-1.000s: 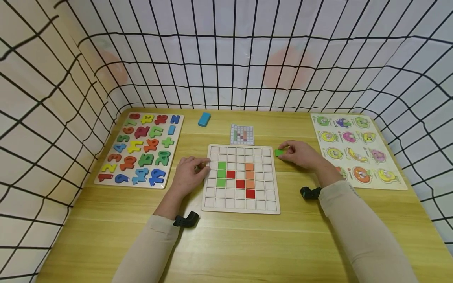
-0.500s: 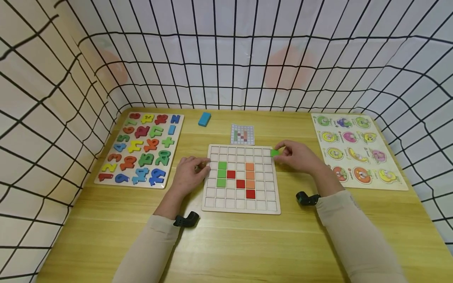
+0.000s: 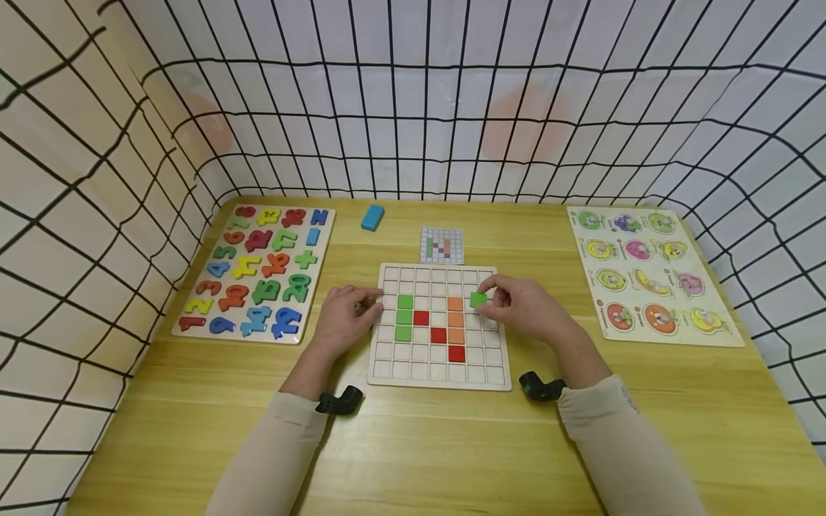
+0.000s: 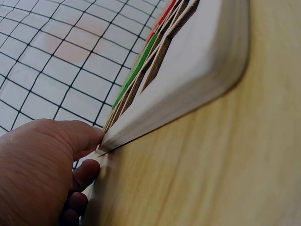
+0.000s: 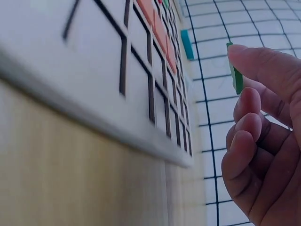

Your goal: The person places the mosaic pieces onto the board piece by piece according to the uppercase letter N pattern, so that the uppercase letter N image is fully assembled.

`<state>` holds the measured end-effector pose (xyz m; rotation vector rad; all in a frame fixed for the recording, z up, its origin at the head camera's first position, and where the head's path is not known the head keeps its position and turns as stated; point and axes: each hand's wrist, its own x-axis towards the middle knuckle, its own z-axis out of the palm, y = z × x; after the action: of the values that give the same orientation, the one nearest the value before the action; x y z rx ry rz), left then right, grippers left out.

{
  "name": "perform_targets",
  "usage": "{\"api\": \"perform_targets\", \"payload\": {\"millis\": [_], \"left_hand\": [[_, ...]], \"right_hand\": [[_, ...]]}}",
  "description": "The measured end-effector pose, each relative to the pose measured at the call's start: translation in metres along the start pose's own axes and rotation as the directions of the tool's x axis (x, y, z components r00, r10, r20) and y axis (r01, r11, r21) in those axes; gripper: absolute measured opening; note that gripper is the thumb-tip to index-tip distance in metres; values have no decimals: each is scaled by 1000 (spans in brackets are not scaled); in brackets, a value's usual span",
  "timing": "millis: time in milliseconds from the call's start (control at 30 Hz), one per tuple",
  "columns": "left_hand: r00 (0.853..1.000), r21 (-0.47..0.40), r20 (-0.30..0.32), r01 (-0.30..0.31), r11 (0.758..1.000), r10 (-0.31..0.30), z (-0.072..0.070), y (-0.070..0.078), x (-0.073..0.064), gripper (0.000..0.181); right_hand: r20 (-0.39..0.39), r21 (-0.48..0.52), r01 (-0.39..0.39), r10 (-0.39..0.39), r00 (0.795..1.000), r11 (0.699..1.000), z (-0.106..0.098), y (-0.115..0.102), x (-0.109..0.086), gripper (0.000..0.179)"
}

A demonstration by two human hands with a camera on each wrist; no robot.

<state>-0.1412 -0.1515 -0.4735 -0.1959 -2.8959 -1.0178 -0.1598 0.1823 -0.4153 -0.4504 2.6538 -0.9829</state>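
A square wooden grid board (image 3: 438, 371) lies on the table, with green tiles (image 3: 404, 317), red tiles (image 3: 438, 335) and orange tiles (image 3: 455, 319) set in its cells. At its left edge my left hand (image 3: 342, 322) rests thumb and forefinger; the left wrist view has the thumb right at the board's side. My right hand (image 3: 528, 308) pinches a green square tile (image 3: 477, 299) between thumb and forefinger, over the board's upper right cells. In the right wrist view that tile is seen edge-on, tilted and above the board, while the other fingers are curled below.
Behind the board lies a small printed pattern card (image 3: 442, 246), with a blue block (image 3: 372, 218) further left. A number puzzle (image 3: 306, 283) stands on the left, a fruit puzzle (image 3: 600, 276) on the right. Black wire mesh (image 3: 422, 118) surrounds the table's back and sides.
My right hand has carried the green tile leftward and slightly nearer, from beside the board's right edge to over its cells. The left hand has stayed at the board's edge.
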Motion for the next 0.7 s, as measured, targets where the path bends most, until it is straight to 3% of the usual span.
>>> {"api": "perform_targets", "payload": {"millis": [333, 700], "left_hand": [[1000, -1, 11, 21, 1000, -21, -1, 2, 0, 35], [1000, -5, -2, 5, 1000, -5, -1, 2, -1, 33]], "right_hand": [[17, 30, 30, -31, 999, 999, 26, -14, -10, 24], [80, 92, 46, -53, 995, 995, 50, -29, -9, 23]]}}
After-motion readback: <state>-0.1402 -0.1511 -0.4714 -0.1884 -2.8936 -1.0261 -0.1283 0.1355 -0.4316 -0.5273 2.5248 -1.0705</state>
